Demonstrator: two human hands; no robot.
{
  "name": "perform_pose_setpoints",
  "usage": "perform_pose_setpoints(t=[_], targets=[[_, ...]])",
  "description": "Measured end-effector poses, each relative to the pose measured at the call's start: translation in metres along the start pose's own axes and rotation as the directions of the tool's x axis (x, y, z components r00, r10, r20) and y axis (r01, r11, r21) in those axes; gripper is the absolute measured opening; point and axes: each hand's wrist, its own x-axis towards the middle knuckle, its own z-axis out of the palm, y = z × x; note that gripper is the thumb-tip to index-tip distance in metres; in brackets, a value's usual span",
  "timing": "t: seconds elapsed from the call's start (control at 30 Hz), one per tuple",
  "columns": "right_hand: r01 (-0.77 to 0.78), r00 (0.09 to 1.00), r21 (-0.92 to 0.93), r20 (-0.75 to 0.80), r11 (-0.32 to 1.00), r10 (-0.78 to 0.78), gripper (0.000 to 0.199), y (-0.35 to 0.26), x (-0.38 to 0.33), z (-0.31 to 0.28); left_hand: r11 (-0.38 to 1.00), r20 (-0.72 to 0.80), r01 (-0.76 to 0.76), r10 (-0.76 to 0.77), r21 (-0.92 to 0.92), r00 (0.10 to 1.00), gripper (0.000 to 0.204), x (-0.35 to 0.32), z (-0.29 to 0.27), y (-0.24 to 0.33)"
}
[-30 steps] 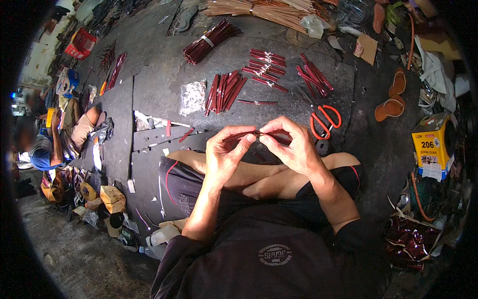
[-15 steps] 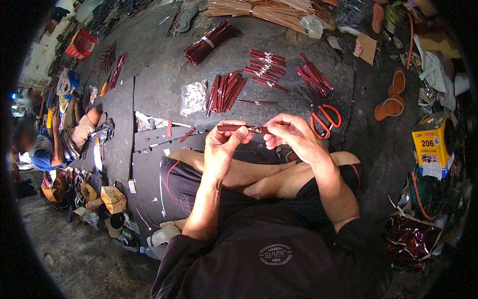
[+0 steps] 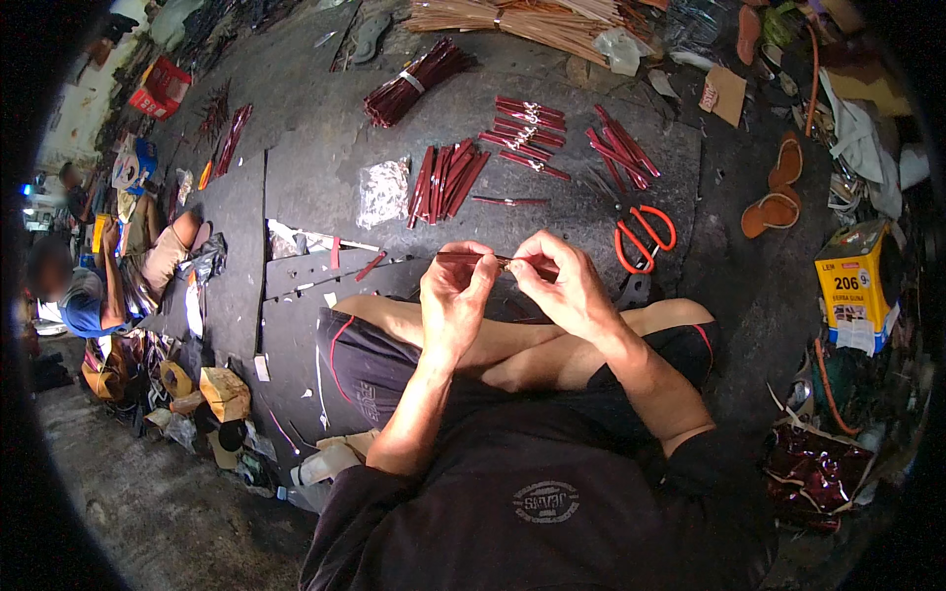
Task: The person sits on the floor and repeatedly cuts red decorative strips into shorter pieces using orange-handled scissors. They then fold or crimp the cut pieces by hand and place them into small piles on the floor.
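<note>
A: Dark floor mat (image 3: 325,167), strewn with red stick bundles (image 3: 445,183); orange scissors (image 3: 642,236) near.
B: Left hand (image 3: 455,300) and right hand (image 3: 564,288) each pinch one thin red stick (image 3: 473,258) over the lap. Risk: snapping or slipping if twisted unevenly.

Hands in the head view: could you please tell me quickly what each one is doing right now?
Left hand: closed, pinching the thin dark red stick.
Right hand: closed, fingers pinching the same stick's other end.
</note>
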Motion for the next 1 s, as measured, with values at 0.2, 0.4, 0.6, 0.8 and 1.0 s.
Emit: perform_pose_setpoints(t=[0.2,0.4,0.6,0.8,1.0], targets=[[0.076,0.996,-0.132,0.065,0.988,-0.067,0.011,-0.007,-0.001,-0.007,0.995,0.102,-0.049,0.057,-0.082,0.993,0.019,0.002,-0.005,-0.005],[0.501,0.779,-0.631,0.032,0.592,-0.626,0.026,0.0,0.004,-0.007,0.927,0.163,0.208,-0.163,-0.313,0.973,0.028,0.008,-0.01,0.002],[0.074,0.996,-0.083,-0.04,0.994,-0.078,0.024,-0.013,0.001,-0.014,0.971,0.177,0.141,-0.106,-0.195,0.978,0.024,0.008,-0.016,0.006],[0.022,0.996,0.038,0.09,0.999,-0.026,0.019,-0.009,0.001,-0.022,0.979,0.209,0.129,-0.094,-0.16,0.973,0.022,0.007,-0.013,0.005],[0.125,0.984,-0.138,0.143,0.983,-0.105,0.015,-0.013,0.003,-0.027,0.994,0.164,0.06,-0.045,-0.087,0.985,0.019,-0.001,-0.003,0.003]])
